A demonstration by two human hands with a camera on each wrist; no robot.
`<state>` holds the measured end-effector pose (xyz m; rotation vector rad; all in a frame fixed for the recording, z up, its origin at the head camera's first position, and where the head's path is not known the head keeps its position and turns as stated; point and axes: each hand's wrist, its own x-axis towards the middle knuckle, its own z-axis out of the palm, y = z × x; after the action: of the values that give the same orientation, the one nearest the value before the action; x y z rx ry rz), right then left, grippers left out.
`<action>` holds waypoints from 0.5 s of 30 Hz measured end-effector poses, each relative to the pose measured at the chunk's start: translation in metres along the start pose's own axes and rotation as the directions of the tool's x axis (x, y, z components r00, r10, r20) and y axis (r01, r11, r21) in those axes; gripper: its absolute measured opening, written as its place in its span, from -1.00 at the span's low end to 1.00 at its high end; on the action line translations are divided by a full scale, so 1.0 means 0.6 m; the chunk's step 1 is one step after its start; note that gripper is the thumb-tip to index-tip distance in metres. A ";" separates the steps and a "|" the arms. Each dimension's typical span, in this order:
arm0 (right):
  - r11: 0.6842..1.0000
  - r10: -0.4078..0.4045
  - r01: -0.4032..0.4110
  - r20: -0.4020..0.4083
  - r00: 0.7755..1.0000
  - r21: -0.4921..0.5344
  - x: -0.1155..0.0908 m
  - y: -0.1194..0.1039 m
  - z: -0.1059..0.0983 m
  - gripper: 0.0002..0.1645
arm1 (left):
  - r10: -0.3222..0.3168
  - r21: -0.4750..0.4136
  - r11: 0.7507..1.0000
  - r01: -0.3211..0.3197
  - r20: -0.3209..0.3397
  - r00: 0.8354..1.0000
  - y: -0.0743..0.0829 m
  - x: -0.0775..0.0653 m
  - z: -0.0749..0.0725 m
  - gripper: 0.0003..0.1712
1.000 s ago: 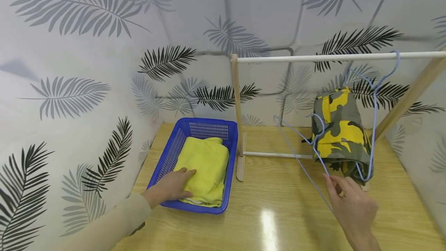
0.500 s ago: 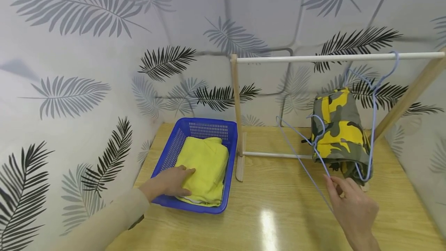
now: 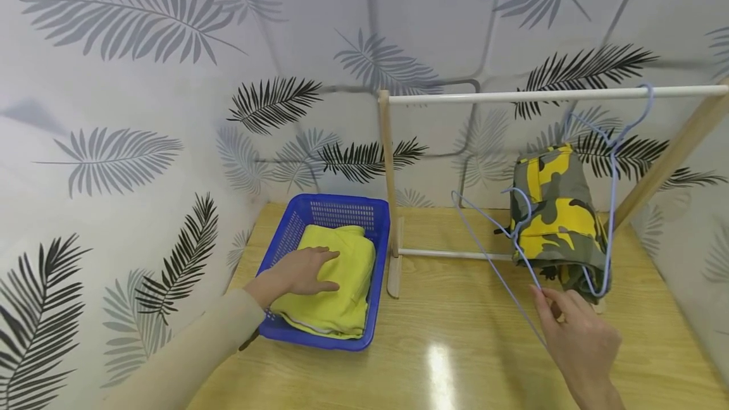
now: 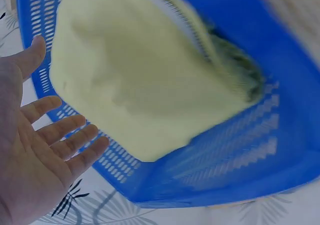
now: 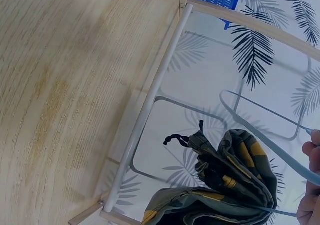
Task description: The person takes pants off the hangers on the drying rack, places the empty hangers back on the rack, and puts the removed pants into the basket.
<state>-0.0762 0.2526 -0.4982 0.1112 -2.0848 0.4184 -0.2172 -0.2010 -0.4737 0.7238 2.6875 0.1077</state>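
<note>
My left hand [image 3: 302,271] is over the folded yellow garment [image 3: 347,283] in the blue basket [image 3: 373,312], fingers spread and holding nothing. In the left wrist view the palm of the left hand [image 4: 42,150] shows beside the garment, and a zipper [image 4: 182,25] runs along its edge. My right hand [image 3: 581,334] pinches a light-blue clothes hanger [image 3: 524,261] by one arm, in front of the rack; its hook points up. Behind this hanger, camouflage trousers [image 3: 560,220] in yellow and grey hang folded over a second blue hanger [image 3: 613,195] on the rail.
The wooden rack has a white top rail [image 3: 484,97], a lower white bar [image 3: 450,253] and a left post [image 3: 388,169] close beside the basket. A wood-grain table [image 3: 478,359] lies beneath, with a leaf-patterned wall [image 3: 142,220] behind and at both sides.
My left hand has moved up and to the right over the yellow garment, showing more of its lower left edge. The right hand and its hanger stay almost still.
</note>
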 end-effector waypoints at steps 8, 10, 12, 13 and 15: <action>1.000 -0.015 0.015 -0.010 1.000 -0.006 -0.001 0.003 0.002 -0.16 | 0.000 0.013 1.000 0.001 -0.013 1.000 0.031 0.053 -0.017 -0.07; 1.000 -0.014 0.014 -0.012 1.000 -0.004 -0.001 0.003 0.002 -0.16 | 0.002 0.010 1.000 -0.002 -0.028 1.000 0.035 0.065 -0.015 -0.06; 1.000 -0.014 0.014 -0.014 1.000 -0.005 -0.001 0.003 0.003 -0.16 | 0.002 0.015 1.000 -0.001 -0.036 0.999 0.038 0.074 -0.012 -0.05; 1.000 -0.013 0.013 -0.014 1.000 -0.006 -0.001 0.004 0.003 -0.16 | 0.003 0.011 1.000 -0.003 -0.043 0.999 0.039 0.079 -0.010 -0.04; 1.000 -0.011 0.011 -0.013 1.000 -0.010 -0.001 0.004 0.003 -0.15 | 0.005 0.003 1.000 -0.005 -0.052 0.999 0.040 0.086 -0.006 -0.05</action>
<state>-0.0779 0.2542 -0.5001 0.1140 -2.0722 0.4012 -0.2487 -0.1545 -0.4827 0.7386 2.7357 0.1261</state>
